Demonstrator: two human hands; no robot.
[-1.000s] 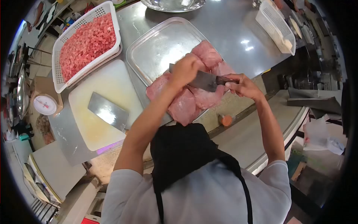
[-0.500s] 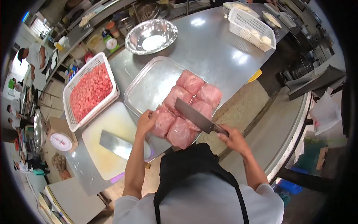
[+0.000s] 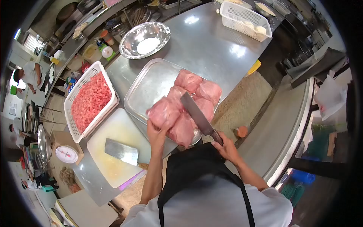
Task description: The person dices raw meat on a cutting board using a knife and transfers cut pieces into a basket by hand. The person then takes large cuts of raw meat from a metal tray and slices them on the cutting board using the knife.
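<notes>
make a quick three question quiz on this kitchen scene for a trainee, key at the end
1. Which hand grips the cleaver at the metal tray of large meat pieces?
2. True or false: the diced meat lies in a white basket.
3. What lies on the cutting board?
a) a ladle
b) a second cleaver
c) a towel

Key: 1. the right hand; 2. true; 3. b
</notes>
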